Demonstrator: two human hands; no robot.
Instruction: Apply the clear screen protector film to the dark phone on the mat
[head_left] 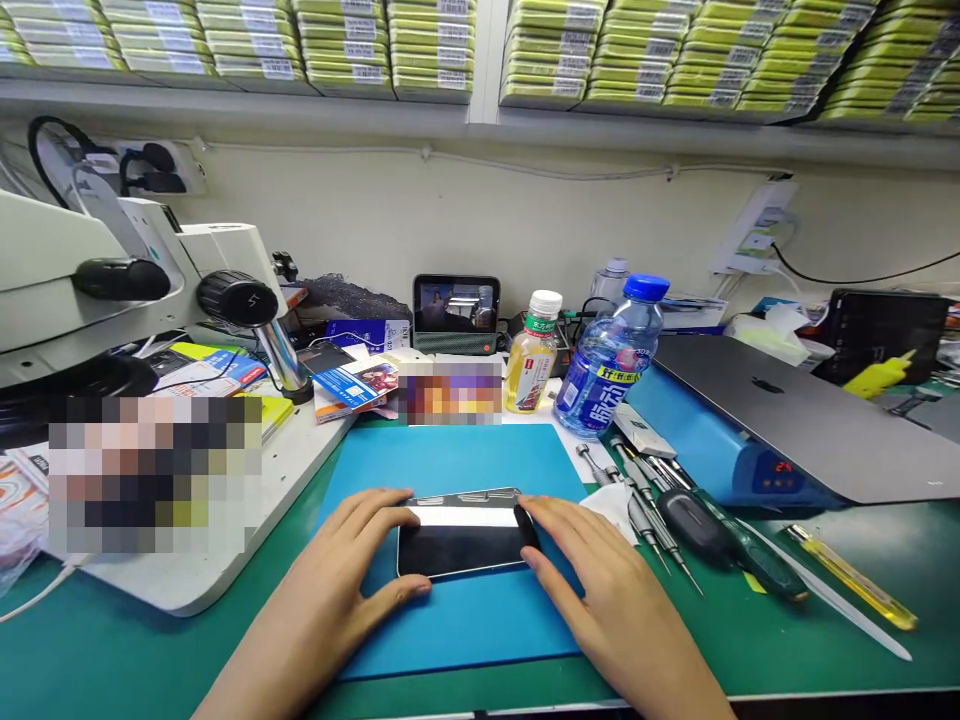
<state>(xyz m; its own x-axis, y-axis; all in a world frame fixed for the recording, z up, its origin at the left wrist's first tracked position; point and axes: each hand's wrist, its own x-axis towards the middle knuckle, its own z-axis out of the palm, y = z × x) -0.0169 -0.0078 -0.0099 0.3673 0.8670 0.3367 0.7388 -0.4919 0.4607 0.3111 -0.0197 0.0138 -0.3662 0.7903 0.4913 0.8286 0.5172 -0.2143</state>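
Observation:
A smartphone (pixel 466 552) with a dark, glossy face lies sideways above the blue mat (pixel 450 455). The glass mirrors a bright white band and the shelf overhead. My left hand (pixel 367 560) grips its left end, thumb along the near edge and fingers at the far edge. At the other end, my right hand (pixel 577 550) holds the right side between thumb and fingers. Whether the phone rests on the mat or is slightly raised, I cannot tell. A white tissue (pixel 611 508) sits just beyond my right hand.
Left stands a microscope (pixel 232 300) on a white base (pixel 217 560). Behind the mat are a yellow drink bottle (pixel 531 355) and a blue-capped bottle (pixel 609 360). Screwdrivers (pixel 652 510), a black case (pixel 697 525) and a grey laptop (pixel 810 415) lie right. Green packs (pixel 555 50) fill the shelf.

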